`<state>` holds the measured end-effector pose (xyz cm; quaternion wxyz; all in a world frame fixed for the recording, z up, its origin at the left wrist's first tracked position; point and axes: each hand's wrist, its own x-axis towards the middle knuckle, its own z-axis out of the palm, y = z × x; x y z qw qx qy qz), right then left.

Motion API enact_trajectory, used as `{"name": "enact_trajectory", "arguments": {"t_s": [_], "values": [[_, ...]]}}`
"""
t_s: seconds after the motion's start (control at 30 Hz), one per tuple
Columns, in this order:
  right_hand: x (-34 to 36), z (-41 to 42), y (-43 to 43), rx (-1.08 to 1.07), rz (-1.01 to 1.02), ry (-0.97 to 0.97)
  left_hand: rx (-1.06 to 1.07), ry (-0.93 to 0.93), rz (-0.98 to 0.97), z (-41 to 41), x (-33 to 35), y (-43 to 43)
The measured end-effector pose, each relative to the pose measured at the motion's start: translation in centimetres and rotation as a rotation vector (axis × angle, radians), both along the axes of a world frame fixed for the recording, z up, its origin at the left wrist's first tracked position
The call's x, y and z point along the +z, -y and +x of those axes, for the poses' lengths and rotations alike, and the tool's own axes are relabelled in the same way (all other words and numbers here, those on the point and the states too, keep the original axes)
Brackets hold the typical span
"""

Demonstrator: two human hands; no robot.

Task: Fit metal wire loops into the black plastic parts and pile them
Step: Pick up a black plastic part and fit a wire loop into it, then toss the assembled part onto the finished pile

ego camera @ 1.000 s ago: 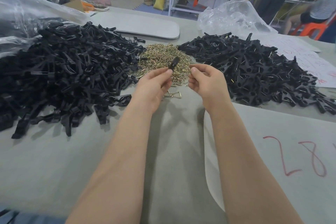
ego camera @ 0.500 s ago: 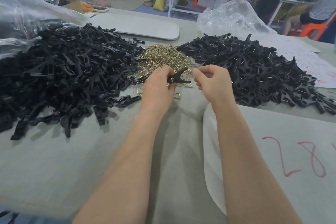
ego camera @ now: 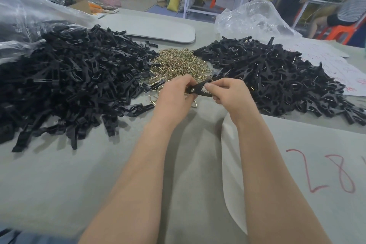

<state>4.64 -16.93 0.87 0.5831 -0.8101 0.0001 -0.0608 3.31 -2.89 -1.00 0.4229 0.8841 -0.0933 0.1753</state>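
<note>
Left pile: the bare black parts (ego camera: 65,77) are heaped on the left side of the table. I judge this is the unfitted stock, kept on the side of the hand that takes them.
Left hand (ego camera: 174,97): its fingers are curled tight round one end of the held part (ego camera: 198,90), steadying it just above the table.
Loop heap (ego camera: 180,65): the brass wire loops lie between the two piles, just beyond the hands, so either hand can reach them.
Held part: it lies roughly level between the hands, near centre, with its free end turned to the right.
Right hand (ego camera: 231,95): thumb and forefinger pinch the part's right end. I take this for a loop being pressed in, though I cannot make out the loop itself.
Right pile (ego camera: 277,77): these black parts show wire glints. They are probably finished pieces, dropped on the right side.
</note>
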Motion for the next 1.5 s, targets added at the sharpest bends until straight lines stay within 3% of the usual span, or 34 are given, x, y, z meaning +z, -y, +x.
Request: {"name": "enact_trajectory", "arguments": {"t_s": [0.13, 0.2, 0.3, 0.6, 0.87, 0.97, 1.1, 1.17, 1.27, 1.3, 1.37, 1.5], "values": [[0.3, -0.5, 1.0, 0.268, 0.545, -0.397, -0.172, -0.128, -0.250, -0.5, 0.9, -0.5], [0.1, -0.7, 1.0, 0.396, 0.559, -0.542, -0.230, -0.121, -0.262, -0.7, 1.2, -0.6], [0.0, -0.8, 0.6, 0.480, 0.516, -0.592, -0.249, -0.080, -0.230, -0.9, 1.2, -0.5], [-0.3, -0.6, -0.4, 0.395, 0.489, -0.479, -0.261, -0.063, -0.198, -1.0, 1.4, -0.4], [-0.4, -0.5, -0.6, 0.356, 0.491, -0.459, -0.266, -0.078, -0.294, -1.0, 1.5, -0.4], [-0.2, -0.3, -0.3, 0.203, 0.340, -0.381, -0.115, -0.089, -0.184, -0.7, 1.0, -0.4], [-0.7, 0.2, -0.4, 0.087, 0.036, -0.069, -0.117, -0.150, 0.046, -0.5, 0.4, 0.2], [-0.6, 0.7, -0.1, -0.136, 0.103, 0.145, -0.042, -0.155, 0.061, -0.4, 0.4, 0.2], [0.2, 0.9, 1.1, -0.352, 0.479, 0.302, 0.355, -0.075, 0.058, -0.1, 0.5, -1.1], [0.2, 0.9, 1.3, -0.356, 0.458, 0.310, 0.477, -0.071, 0.100, -0.1, 0.3, -1.7], [-0.3, 0.6, 1.0, -0.339, 0.228, 0.312, 0.590, -0.143, 0.208, 0.1, -0.2, -2.6], [-1.3, 0.3, -1.7, -0.160, -0.183, 0.244, 0.530, -0.343, 0.355, 0.4, -1.0, -2.8]]}}
